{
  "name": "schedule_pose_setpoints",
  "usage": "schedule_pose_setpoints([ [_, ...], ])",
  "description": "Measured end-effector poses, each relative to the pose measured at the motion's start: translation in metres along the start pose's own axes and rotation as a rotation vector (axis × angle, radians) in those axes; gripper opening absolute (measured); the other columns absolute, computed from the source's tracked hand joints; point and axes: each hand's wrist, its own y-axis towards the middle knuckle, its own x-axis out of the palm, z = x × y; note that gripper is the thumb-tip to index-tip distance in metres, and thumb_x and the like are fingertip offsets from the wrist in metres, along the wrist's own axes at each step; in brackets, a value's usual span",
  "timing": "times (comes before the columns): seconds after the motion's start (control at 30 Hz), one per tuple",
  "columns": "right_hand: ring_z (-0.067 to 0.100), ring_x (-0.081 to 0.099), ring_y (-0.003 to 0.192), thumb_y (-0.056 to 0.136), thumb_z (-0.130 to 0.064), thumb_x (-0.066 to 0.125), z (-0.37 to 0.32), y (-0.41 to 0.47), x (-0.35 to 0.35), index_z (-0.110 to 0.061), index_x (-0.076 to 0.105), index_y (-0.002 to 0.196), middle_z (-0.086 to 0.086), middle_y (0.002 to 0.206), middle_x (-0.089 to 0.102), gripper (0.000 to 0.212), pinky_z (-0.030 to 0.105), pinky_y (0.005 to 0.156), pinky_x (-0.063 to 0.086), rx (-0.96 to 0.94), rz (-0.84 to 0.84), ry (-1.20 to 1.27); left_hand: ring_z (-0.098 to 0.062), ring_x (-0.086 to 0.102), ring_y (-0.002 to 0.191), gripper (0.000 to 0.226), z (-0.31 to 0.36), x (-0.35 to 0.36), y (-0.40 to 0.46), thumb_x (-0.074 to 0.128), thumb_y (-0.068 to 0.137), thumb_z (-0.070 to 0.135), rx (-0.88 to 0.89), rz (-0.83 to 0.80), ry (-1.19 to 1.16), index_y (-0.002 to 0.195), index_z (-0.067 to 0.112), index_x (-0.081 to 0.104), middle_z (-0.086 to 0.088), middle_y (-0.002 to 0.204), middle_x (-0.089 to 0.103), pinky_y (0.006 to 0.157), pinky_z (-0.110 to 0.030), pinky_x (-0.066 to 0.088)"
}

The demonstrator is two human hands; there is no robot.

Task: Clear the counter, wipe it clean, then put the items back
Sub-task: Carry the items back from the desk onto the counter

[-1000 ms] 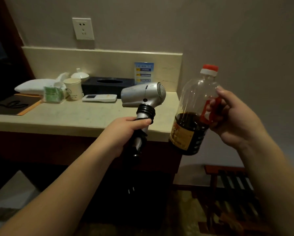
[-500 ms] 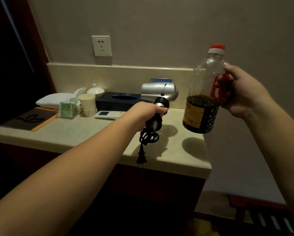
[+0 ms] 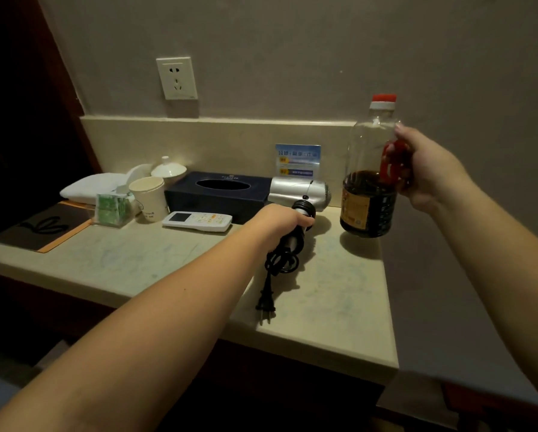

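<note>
Left hand: your left hand (image 3: 280, 221) is gripping the dark handle of the hair dryer (image 3: 299, 194), fingers curled round it, and is holding it over the back of the table (image 3: 339, 294).
Hair dryer: its silver barrel is lying level just beyond your knuckles, with the grille end pointing toward the bottle.
Cord: the black cord (image 3: 280, 263) is hanging in a loose coil just below your left fingers, and the plug (image 3: 266, 307) is dangling beneath that, close to the table's front edge; you cannot tell whether it is touching the top.
Right hand: your right hand (image 3: 423, 173) is holding the sauce bottle (image 3: 370, 182) by its red handle, fingers hooked through it and clamped.
Sauce bottle: it is hanging upright to the left of your right fingers, red cap on top, dark liquid filling the lower part, and its base is floating above the table's back right corner, casting a shadow there.
Remote: the white remote (image 3: 197, 220) is lying flat just left of your left hand.
Tissue box: the dark tissue box (image 3: 218, 194) is sitting behind the remote, beside the dryer barrel.
Further left of your left fingers: a paper cup (image 3: 149, 198), a green packet holder (image 3: 110, 208), a white lidded cup (image 3: 168, 169), a folded white towel (image 3: 90, 187) and a dark mat (image 3: 40, 229) are sitting along the table.
Wall: a blue card (image 3: 297, 160) is leaning against the backsplash beyond your left fingers, and a socket (image 3: 176, 77) is showing above.
</note>
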Motion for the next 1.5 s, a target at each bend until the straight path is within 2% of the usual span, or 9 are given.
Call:
schedule_pose_setpoints([
  [0.3,0.009,0.059,0.077,0.081,-0.053,0.063,0.013,0.038,0.003,-0.027,0.064,0.074,-0.013,0.069,0.064,0.027,0.032,0.08,0.041,0.013,0.021,-0.047,-0.029,0.066,0.086,0.048,0.0,0.009,0.02,0.082,0.074,0.028,-0.061,0.027,0.009,0.112,0.006,0.063,-0.012,0.095,0.066,0.085,-0.042,0.055],
  [0.57,0.006,0.058,0.07,0.086,-0.049,0.061,0.024,0.054,0.013,-0.027,0.061,0.076,-0.013,0.069,0.063,0.024,0.027,0.071,0.039,0.005,0.011,-0.03,-0.028,0.062,0.088,0.048,-0.003,0.009,0.027,0.079,0.079,0.031,-0.102,0.037,0.077,0.115,0.008,0.058,-0.011,0.096,0.062,0.085,-0.04,0.053],
  [0.67,0.008,0.059,0.075,0.086,-0.049,0.061,0.026,0.057,0.013,-0.026,0.061,0.079,-0.011,0.074,0.063,0.025,0.028,0.075,0.041,0.006,0.017,-0.04,-0.027,0.063,0.089,0.052,-0.004,0.009,0.027,0.078,0.079,0.032,-0.103,0.036,0.083,0.121,0.008,0.058,-0.012,0.101,0.063,0.087,-0.04,0.053],
  [0.83,0.009,0.06,0.079,0.086,-0.049,0.062,0.03,0.059,0.015,-0.025,0.062,0.08,-0.01,0.077,0.064,0.025,0.028,0.076,0.045,0.006,0.044,-0.042,-0.022,0.059,0.076,0.048,-0.004,0.012,0.029,0.076,0.081,0.036,-0.078,0.048,0.18,0.116,0.009,0.057,-0.007,0.086,0.058,0.075,-0.033,0.049],
  [1.0,0.011,0.057,0.079,0.083,-0.051,0.064,0.035,0.062,0.018,-0.025,0.063,0.072,-0.011,0.073,0.064,0.028,0.028,0.073,0.041,0.016,0.064,-0.027,-0.024,0.064,0.095,0.051,0.0,0.012,0.028,0.069,0.086,0.042,-0.026,0.095,0.414,0.12,0.005,0.058,-0.008,0.099,0.062,0.087,-0.032,0.05],
  [1.13,0.012,0.058,0.083,0.084,-0.051,0.062,0.037,0.066,0.019,-0.024,0.063,0.072,-0.01,0.079,0.065,0.029,0.028,0.069,0.04,0.037,0.059,-0.055,-0.023,0.064,0.096,0.041,0.007,0.011,0.026,0.061,0.091,0.042,-0.003,0.09,0.568,0.112,0.007,0.061,-0.006,0.087,0.06,0.09,-0.031,0.049],
  [1.33,0.015,0.059,0.09,0.082,-0.057,0.061,0.037,0.07,0.016,-0.025,0.064,0.074,-0.007,0.088,0.066,0.033,0.032,0.079,0.043,0.046,0.086,-0.151,-0.023,0.066,0.095,0.037,0.005,0.012,0.033,0.062,0.09,0.044,-0.001,0.101,0.622,0.103,0.009,0.061,-0.003,0.077,0.058,0.088,-0.03,0.05],
  [1.43,0.013,0.059,0.087,0.085,-0.057,0.058,0.034,0.069,0.017,-0.025,0.065,0.076,-0.008,0.09,0.066,0.034,0.028,0.069,0.042,0.053,0.089,-0.207,-0.023,0.065,0.094,0.037,0.004,0.014,0.034,0.06,0.091,0.044,-0.013,0.089,0.634,0.106,0.009,0.059,-0.005,0.086,0.062,0.09,-0.031,0.049],
  [1.5,0.013,0.057,0.092,0.087,-0.055,0.056,0.032,0.066,0.016,-0.023,0.067,0.089,-0.006,0.101,0.066,0.033,0.027,0.067,0.039,0.061,0.075,-0.228,-0.024,0.066,0.1,0.036,0.001,0.014,0.035,0.06,0.091,0.044,-0.002,0.094,0.628,0.103,0.01,0.057,-0.007,0.095,0.064,0.092,-0.032,0.049],
])
